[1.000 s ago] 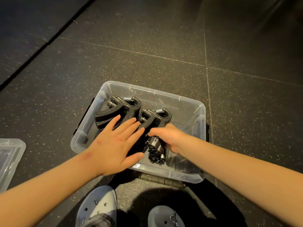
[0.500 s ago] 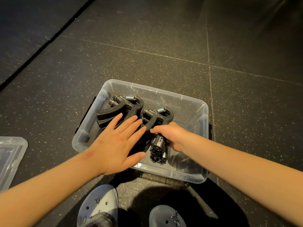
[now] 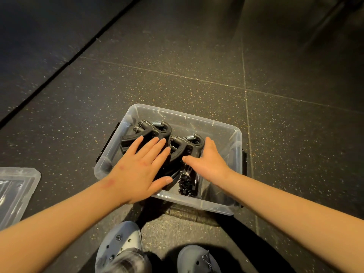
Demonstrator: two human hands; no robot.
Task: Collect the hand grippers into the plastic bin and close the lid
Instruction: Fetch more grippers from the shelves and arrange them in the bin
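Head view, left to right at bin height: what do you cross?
In order: lid → left hand → right hand → right wall of the bin. The hand grippers are left out: they lie under both hands.

From my station, the left hand (image 3: 140, 168) is covering the handles of the left hand gripper (image 3: 146, 129). The right hand (image 3: 208, 161) is hiding much of the right hand gripper (image 3: 183, 143), so I'm not making out whether its fingers are curling round it. The print on both is showing too small to read. The lid (image 3: 17, 192) is running off the left edge and the shoes (image 3: 120, 245) off the bottom
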